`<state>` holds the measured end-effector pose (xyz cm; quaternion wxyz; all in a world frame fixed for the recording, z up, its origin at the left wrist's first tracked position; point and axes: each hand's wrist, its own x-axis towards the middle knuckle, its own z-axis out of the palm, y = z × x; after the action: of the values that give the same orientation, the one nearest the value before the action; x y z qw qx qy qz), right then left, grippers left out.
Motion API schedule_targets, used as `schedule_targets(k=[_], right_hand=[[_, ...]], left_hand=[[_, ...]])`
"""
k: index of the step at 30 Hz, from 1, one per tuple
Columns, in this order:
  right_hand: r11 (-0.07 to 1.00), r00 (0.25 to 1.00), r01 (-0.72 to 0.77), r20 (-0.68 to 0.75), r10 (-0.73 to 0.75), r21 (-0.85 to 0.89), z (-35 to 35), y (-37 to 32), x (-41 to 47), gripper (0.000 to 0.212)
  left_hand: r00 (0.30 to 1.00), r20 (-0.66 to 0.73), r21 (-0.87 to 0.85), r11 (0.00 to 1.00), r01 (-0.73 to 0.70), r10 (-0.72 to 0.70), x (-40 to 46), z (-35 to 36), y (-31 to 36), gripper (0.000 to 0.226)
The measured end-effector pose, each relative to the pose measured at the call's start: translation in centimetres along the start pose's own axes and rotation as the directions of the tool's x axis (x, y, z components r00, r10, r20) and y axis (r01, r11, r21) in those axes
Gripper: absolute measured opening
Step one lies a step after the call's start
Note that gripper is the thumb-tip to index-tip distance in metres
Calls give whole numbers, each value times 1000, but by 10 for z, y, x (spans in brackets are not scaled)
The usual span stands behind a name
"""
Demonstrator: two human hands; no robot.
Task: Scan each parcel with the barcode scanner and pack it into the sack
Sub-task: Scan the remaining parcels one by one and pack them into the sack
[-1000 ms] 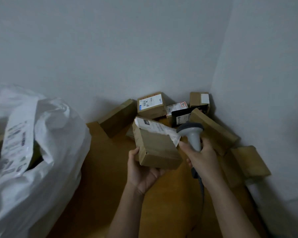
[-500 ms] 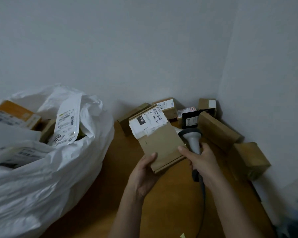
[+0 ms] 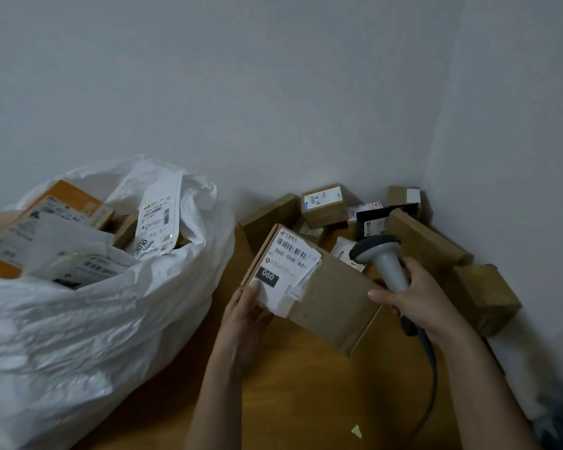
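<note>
A brown cardboard parcel (image 3: pixel 330 295) with a white shipping label marked 060 is held above the wooden floor, label side up. My left hand (image 3: pixel 246 315) grips its near left corner, thumb on the label. My right hand (image 3: pixel 418 300) grips the grey barcode scanner (image 3: pixel 382 258) by its handle at the parcel's right edge, the scanner head pointing left over the box. A big white sack (image 3: pixel 88 319) stands open at the left, filled with several labelled parcels.
Several more cardboard parcels (image 3: pixel 324 204) are piled in the room's corner against the walls, with a long box (image 3: pixel 423 241) and a squat one (image 3: pixel 483 297) along the right wall. The scanner's cable (image 3: pixel 431 381) trails down to the floor. A small paper scrap (image 3: pixel 356 431) lies near me.
The parcel has been turned so its label faces up and has swung left toward the sack. The view has panned left, showing more of the sack. My right hand still holds the scanner.
</note>
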<state>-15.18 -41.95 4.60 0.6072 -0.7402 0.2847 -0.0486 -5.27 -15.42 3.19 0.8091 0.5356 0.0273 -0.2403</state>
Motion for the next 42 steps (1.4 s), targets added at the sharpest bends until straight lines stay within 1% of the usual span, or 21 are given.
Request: schedule_targets(k=[2, 4, 6, 7, 9, 12, 14, 16, 20, 25, 32, 37, 42], right_hand=[[999, 999, 26, -19, -27, -39, 1, -2, -2, 80], [996, 993, 50, -107, -59, -78, 3, -7, -5, 56], [993, 980, 78, -177, -93, -93, 4, -15, -10, 35], [994, 978, 91, -183, -101, -63, 6, -20, -13, 30], [994, 983, 105, -152, -101, 21, 8, -33, -21, 26], [985, 992, 126, -35, -123, 117, 16, -54, -37, 26], [980, 987, 152, 31, -157, 128, 21, -66, -47, 29], [974, 978, 185, 72, -195, 130, 25, -76, -56, 32], [966, 963, 231, 111, -244, 118, 26, -89, -71, 33], [962, 957, 255, 117, -266, 102, 21, -102, -85, 35], [956, 956, 257, 107, -273, 142, 17, -111, -98, 38], [949, 952, 270, 105, -289, 165, 15, -115, -104, 38], [940, 942, 307, 95, -323, 147, 12, -119, -108, 37]], left_hand=[[998, -61, -5, 1000, 4, -4, -2, -3, 2, 50], [991, -128, 3, 999, 33, -33, -3, -5, 2, 44], [969, -235, 11, 997, 79, -74, -3, -5, -2, 36], [957, -275, 0, 995, 100, -96, -2, -4, -5, 34], [942, -307, -31, 991, 131, -134, 0, -2, -11, 35], [931, -322, -34, 984, 172, -174, 2, 3, -19, 35], [919, -345, -41, 981, 188, -190, 4, 6, -23, 37], [912, -357, -64, 979, 191, -202, 6, 8, -26, 39], [906, -372, -115, 979, 168, -200, 6, 9, -27, 41], [903, -386, -137, 979, 148, -191, 6, 10, -28, 42], [901, -388, -159, 977, 142, -194, 7, 10, -31, 45], [914, -365, -188, 975, 115, -178, 10, 14, -30, 46], [923, -348, -214, 972, 96, -168, 11, 19, -27, 44]])
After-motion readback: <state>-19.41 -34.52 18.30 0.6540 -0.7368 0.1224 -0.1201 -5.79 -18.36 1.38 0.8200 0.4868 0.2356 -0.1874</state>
